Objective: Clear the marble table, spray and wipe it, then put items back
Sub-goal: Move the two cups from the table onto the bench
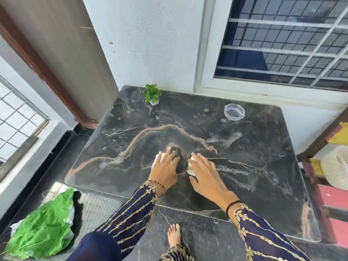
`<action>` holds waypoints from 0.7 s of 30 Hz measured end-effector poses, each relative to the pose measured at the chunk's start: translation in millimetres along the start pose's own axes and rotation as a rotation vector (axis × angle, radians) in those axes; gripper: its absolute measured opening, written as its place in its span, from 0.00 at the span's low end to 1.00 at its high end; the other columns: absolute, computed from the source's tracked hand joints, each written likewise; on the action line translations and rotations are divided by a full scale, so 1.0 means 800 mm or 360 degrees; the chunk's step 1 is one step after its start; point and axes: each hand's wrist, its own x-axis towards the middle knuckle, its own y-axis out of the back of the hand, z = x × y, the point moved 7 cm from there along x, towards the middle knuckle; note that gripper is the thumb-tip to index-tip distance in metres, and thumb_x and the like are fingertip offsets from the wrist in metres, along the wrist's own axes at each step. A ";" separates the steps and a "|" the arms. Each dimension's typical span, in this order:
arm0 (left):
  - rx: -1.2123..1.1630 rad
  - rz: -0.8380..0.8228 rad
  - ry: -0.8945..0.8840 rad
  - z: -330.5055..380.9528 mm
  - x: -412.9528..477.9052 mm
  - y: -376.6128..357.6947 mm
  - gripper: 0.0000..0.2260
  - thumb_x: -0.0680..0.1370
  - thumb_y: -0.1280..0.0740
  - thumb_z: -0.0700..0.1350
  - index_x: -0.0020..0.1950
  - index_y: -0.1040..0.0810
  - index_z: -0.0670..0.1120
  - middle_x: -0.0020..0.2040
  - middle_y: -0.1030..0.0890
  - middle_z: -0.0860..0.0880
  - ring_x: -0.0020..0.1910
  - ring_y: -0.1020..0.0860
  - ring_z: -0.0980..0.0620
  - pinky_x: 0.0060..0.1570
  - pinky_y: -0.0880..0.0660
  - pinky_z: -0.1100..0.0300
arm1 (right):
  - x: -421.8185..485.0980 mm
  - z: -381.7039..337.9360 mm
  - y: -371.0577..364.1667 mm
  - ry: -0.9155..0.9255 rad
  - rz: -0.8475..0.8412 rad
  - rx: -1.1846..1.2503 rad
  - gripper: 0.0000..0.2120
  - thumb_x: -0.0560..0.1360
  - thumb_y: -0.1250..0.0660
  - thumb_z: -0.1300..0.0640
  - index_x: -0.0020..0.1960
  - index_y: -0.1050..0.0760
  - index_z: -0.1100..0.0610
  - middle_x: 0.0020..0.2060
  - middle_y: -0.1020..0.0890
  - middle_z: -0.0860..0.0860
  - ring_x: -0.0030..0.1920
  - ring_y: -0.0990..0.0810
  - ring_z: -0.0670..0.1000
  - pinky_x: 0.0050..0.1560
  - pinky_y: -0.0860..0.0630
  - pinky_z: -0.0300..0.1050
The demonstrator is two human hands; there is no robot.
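The two hands lay side by side, a little apart, on the marble table (244, 166). The left hand (165, 168) pressed fairly straight fingers onto a white piece (157, 159). The right hand (205, 174) covered a small white object (190, 167); whether it gripped could not be told. Beyond the left hand stood a potted plant (152, 94); beyond the right, a glass ashtray (234, 111).
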 end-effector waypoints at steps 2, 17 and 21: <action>-0.0006 -0.0007 0.0093 -0.020 0.006 -0.005 0.27 0.78 0.38 0.42 0.76 0.41 0.48 0.79 0.45 0.46 0.79 0.53 0.44 0.75 0.53 0.41 | 0.009 0.018 0.000 -0.0065 0.0007 0.0059 0.27 0.79 0.35 0.56 0.77 0.37 0.54 0.81 0.42 0.53 0.80 0.45 0.57 0.75 0.39 0.57; -0.0613 -0.0015 0.0237 -0.050 0.058 -0.006 0.22 0.76 0.39 0.34 0.67 0.25 0.50 0.62 0.22 0.46 0.58 0.23 0.40 0.52 0.23 0.46 | 0.025 0.107 -0.009 -0.0588 0.0151 0.0846 0.21 0.78 0.36 0.66 0.70 0.26 0.54 0.66 0.20 0.51 0.65 0.23 0.55 0.67 0.28 0.48; -0.0802 -0.0062 0.0229 0.001 0.082 -0.003 0.19 0.75 0.38 0.35 0.65 0.22 0.47 0.56 0.17 0.40 0.55 0.20 0.39 0.53 0.23 0.50 | -0.013 0.151 -0.001 -0.0844 0.0258 0.1053 0.17 0.79 0.35 0.64 0.65 0.22 0.53 0.58 0.16 0.51 0.58 0.19 0.54 0.53 0.30 0.36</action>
